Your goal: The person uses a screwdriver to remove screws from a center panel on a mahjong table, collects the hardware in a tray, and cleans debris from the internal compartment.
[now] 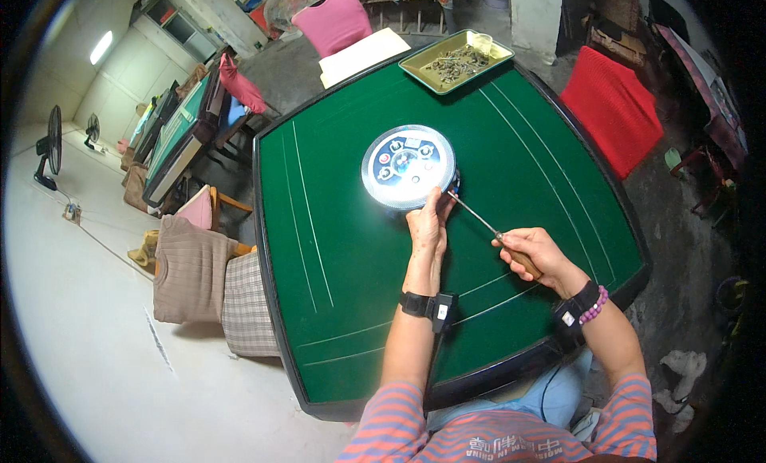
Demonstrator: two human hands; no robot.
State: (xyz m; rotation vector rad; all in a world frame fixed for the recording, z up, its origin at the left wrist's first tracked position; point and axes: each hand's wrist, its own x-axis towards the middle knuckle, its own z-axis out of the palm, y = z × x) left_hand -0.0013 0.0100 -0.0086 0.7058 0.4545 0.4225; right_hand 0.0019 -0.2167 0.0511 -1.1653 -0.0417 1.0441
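A round disc-shaped control unit [389, 184], with a clear glossy top and several round buttons and dice in its middle, is near the centre of a green felt-topped table [351, 303]. Its near edge is gripped by my left hand [429, 223], thumb on the rim and fingers down the side. A screwdriver [476, 213] with a long thin shaft and brown handle is held in my right hand [533, 254]. The shaft slants up and left, its tip at the unit's right side just beside my left fingers. Whether the tip sits in a screw cannot be made out.
A yellowish tray [423, 73] of small metal parts stands at the table's far edge. Chairs surround the table: a red-covered one [610, 112] at right, a pink-backed one [333, 20] beyond, a brown-covered one [190, 267] at left. Another green-topped table [187, 116] stands further left.
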